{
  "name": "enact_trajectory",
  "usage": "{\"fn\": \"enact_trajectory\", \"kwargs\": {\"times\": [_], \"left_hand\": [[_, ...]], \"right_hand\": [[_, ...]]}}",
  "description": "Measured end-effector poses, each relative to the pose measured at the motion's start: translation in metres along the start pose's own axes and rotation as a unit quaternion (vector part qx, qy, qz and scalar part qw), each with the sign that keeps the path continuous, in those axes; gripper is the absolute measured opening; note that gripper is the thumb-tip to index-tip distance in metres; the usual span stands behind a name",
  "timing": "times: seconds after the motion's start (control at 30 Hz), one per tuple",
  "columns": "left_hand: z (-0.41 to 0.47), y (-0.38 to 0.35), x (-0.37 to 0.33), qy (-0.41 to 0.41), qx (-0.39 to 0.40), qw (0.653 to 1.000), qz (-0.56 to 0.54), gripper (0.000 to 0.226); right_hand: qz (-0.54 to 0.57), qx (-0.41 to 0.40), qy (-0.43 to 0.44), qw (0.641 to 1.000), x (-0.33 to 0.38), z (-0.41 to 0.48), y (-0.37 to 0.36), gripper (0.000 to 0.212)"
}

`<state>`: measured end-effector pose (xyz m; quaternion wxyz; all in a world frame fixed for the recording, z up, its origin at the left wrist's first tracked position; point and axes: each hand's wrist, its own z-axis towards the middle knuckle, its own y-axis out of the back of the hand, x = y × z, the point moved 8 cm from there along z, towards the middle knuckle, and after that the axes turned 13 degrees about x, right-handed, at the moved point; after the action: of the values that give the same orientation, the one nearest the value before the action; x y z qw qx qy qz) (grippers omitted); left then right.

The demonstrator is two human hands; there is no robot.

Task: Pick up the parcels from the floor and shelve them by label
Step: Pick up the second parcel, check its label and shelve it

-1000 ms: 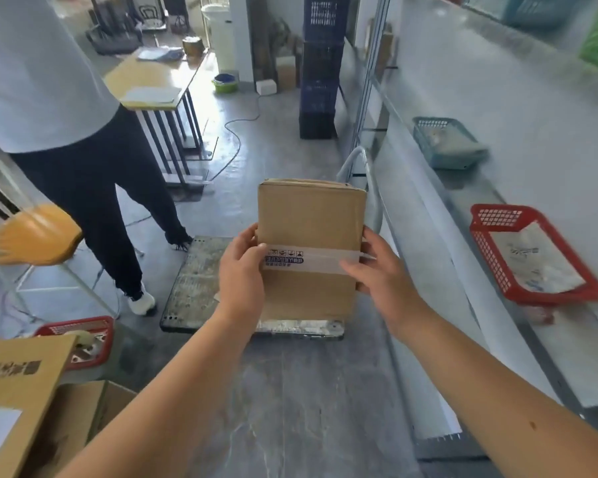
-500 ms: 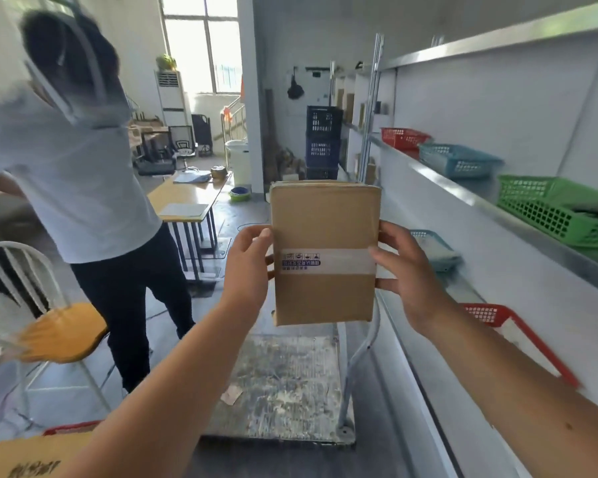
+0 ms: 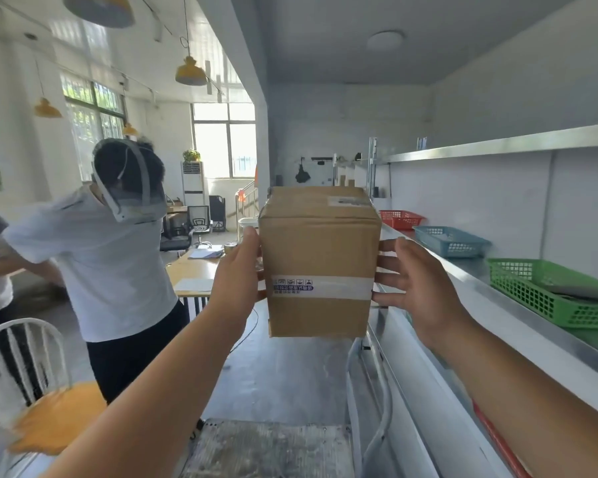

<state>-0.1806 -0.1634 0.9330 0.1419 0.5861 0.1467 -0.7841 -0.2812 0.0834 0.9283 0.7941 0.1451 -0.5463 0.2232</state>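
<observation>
A brown cardboard box (image 3: 320, 267) is held up in the air at the centre of the view, between the two hands. It stands upright, with its top face tilted a little toward the camera. The left hand (image 3: 237, 281) presses on the box's left side, at 9 o'clock from it, with the thumb on the left edge; its fingers go behind the box and are hidden. The right hand (image 3: 418, 288) is at 3 o'clock from the box, with spread fingers (image 3: 389, 270) touching the right edge. Both hands grip the box from the sides. A white tape band (image 3: 321, 288) with small dark print runs across the front face, at the height of the hands. A pale label (image 3: 347, 201) lies on the top face; its text is too blurred to read.

At 3 o'clock from the box a metal shelf (image 3: 497, 298) runs along the wall. On it stand a red basket (image 3: 401, 219), a blue basket (image 3: 451, 241) and a green basket (image 3: 549, 293), in this order from far to near. At 9 o'clock another person in a white shirt (image 3: 111, 267) bends forward. A chair with a yellow seat (image 3: 49, 412) is at 8 o'clock. A flat cart (image 3: 266, 450) is on the floor at 6 o'clock.
</observation>
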Motion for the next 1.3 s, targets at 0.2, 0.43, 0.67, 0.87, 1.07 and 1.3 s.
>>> {"fn": "enact_trajectory", "kwargs": {"times": [0.2, 0.43, 0.67, 0.87, 1.07, 1.3], "left_hand": [[-0.005, 0.002, -0.023, -0.011, -0.004, 0.999, -0.031, 0.05], [-0.011, 0.005, -0.017, -0.013, -0.001, 1.0, -0.019, 0.054], [-0.003, 0.011, -0.004, -0.023, 0.005, 0.999, 0.023, 0.038], [-0.01, 0.011, -0.004, -0.021, -0.009, 1.0, -0.004, 0.034], [-0.018, 0.015, -0.005, -0.017, -0.013, 1.0, -0.001, 0.047], [-0.022, 0.014, 0.003, 0.001, -0.017, 1.0, 0.006, 0.048]], "right_hand": [[0.003, 0.012, 0.021, 1.0, 0.017, 0.005, 0.0, 0.034], [0.0, 0.014, 0.018, 1.0, 0.015, 0.005, 0.002, 0.035], [0.001, 0.006, -0.01, 1.0, 0.009, 0.005, -0.004, 0.04], [0.003, 0.007, 0.002, 1.0, 0.01, 0.002, -0.008, 0.046], [-0.016, 0.039, -0.004, 0.999, 0.014, -0.005, -0.017, 0.059], [-0.039, 0.012, 0.013, 0.999, 0.016, -0.011, -0.011, 0.028]]}}
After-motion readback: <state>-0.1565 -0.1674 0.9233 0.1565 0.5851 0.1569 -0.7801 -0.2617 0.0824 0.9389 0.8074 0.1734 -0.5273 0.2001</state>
